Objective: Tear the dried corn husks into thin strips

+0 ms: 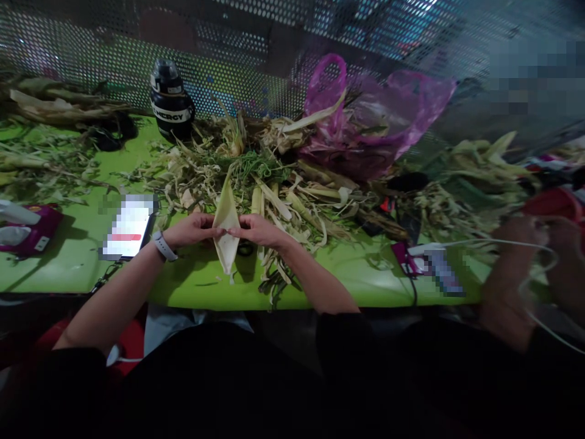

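Note:
A pale yellow-green corn husk point(226, 244), pointed at both ends, is spread between my two hands above the table's near half. My left hand point(194, 230) pinches it from the left side, thumb against its middle. From the right, my right hand point(258, 230) pinches the same husk, and the two thumbs nearly meet on it. Just beyond my hands lies a heap of dried leaves and husk strips point(196, 167), with green strands point(260, 167) among them. A dark object on the table under the husk is mostly hidden.
A phone point(128, 228) and a purple tissue box point(39, 228) lie left on the green table point(192, 296). Behind the heap stand a black bottle point(171, 103) and a pink plastic bag point(379, 134). At right, a co-worker's arms point(512, 274) reach in beside another phone point(443, 271) and cables.

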